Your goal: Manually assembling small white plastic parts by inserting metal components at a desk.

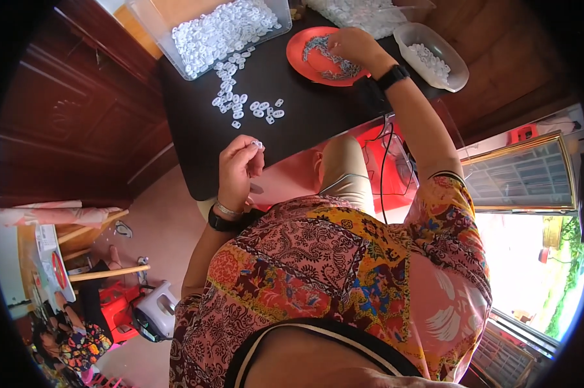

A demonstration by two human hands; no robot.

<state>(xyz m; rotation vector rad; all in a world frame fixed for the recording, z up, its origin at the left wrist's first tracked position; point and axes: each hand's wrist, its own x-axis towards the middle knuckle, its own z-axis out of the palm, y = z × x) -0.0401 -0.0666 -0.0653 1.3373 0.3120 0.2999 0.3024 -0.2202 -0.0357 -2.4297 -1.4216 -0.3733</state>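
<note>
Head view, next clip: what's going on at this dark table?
A person sits at a dark table. The left hand pinches one small white plastic ring in its fingers, raised above the near table edge. The right hand reaches into a red plate holding small grey pieces. More white rings spill from a clear bin onto the table; an oval dish on the right holds others.

No packages, labels, signs or screens

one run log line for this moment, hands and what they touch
left hand: pinching small white ring | right hand: fingers in red plate | black table
</note>
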